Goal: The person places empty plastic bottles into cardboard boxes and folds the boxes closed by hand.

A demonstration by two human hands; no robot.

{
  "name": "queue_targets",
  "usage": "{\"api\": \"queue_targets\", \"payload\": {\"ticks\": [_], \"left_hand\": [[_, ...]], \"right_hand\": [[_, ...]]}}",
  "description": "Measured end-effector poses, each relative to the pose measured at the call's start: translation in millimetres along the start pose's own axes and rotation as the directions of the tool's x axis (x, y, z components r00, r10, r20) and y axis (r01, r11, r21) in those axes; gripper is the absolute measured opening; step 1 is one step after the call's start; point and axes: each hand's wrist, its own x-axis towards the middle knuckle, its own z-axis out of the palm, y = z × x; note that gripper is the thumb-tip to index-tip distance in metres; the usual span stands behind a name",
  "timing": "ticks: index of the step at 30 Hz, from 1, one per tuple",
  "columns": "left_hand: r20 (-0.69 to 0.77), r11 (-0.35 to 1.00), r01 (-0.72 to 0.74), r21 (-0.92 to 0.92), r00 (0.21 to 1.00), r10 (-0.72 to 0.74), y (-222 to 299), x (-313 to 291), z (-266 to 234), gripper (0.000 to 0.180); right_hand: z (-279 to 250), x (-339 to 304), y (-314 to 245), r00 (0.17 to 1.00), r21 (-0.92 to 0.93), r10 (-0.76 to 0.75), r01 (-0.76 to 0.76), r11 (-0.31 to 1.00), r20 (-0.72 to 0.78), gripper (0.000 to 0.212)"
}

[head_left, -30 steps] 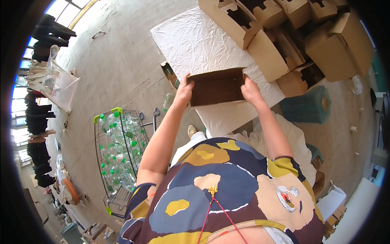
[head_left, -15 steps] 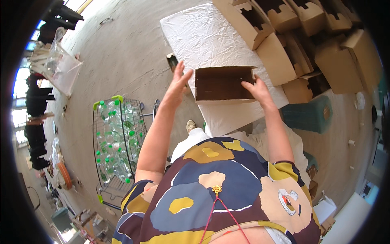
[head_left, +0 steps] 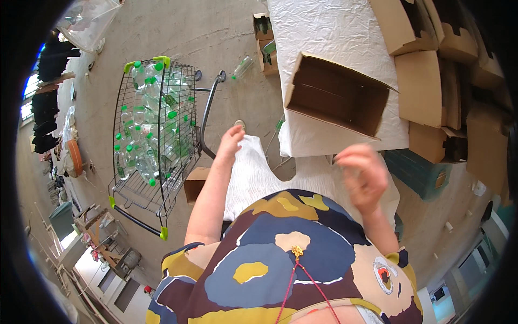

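An open cardboard box (head_left: pixel 340 94) lies at a slant on a table covered with a wrinkled white cloth (head_left: pixel 329 27). Its dark inside faces up, and I see nothing in it. My left hand (head_left: pixel 231 144) hangs in the air to the left of the table, over my white-clad leg. Its fingers are loosely bent and hold nothing. Just off the table's near edge, my right hand (head_left: pixel 364 175) is smeared by motion, apart from the box. Whether its fingers are closed cannot be made out.
A wire shopping cart (head_left: pixel 156 124) full of clear bottles with green caps stands at the left. One bottle (head_left: pixel 243 67) lies on the floor. Several cardboard boxes (head_left: pixel 423 92) are stacked at the right, by a green plastic stool (head_left: pixel 418 173). Another carton (head_left: pixel 264 48) sits beyond the table's left edge.
Both hands have come away from the box and drawn back toward my body. The box now lies turned at a slant. My view has shifted, bringing the cart and floor bottle further in.
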Motion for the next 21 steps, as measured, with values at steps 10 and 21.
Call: {"api": "queue_targets", "payload": {"ticks": [10, 21], "left_hand": [[0.153, 0.990, 0.011, 0.142, 0.988, -0.033, -110.8, 75.2, -53.1, 0.039], [0.090, 0.993, 0.102, 0.052, 0.990, -0.106, -165.9, 145.5, -114.1, 0.035]], "right_hand": [[238.6, -92.3, 140.0, 0.607, -0.048, 0.626, -0.698, 0.715, 0.489, 0.018], [376.3, -144.0, 484.5, 0.440, -0.356, 0.881, -0.807, 0.472, 0.171, 0.026]]}}
